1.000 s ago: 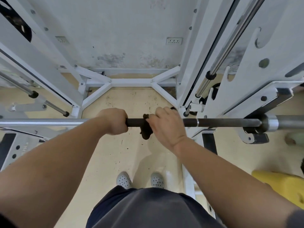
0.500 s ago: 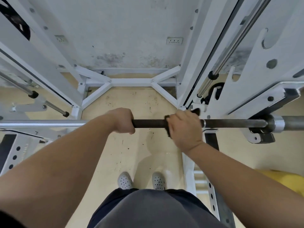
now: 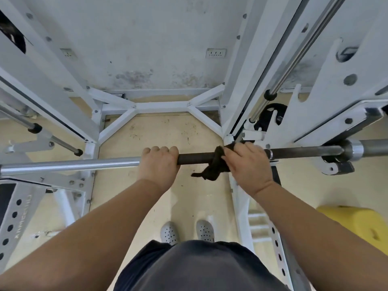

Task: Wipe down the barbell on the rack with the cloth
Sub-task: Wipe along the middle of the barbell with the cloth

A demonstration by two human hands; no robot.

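The barbell (image 3: 195, 158) runs level across the view, silver on the left, dark in the middle and right, and rests in the white rack (image 3: 327, 114). My left hand (image 3: 158, 164) grips the bar where silver meets dark. My right hand (image 3: 247, 162) holds a dark brown cloth (image 3: 214, 166) wrapped round the bar just right of centre. A loose end of the cloth hangs below the bar on the hand's left side. The bar under the right hand is hidden.
White rack uprights and chrome guide rods (image 3: 294, 59) rise on both sides, with a cross brace (image 3: 159, 106) on the floor ahead. A yellow object (image 3: 354, 221) sits on the floor at right. My two shoes (image 3: 186, 232) stand on beige floor under the bar.
My right hand slid the cloth rightwards along the bar, and more of the cloth now shows hanging left of the hand. The left hand kept its grip.
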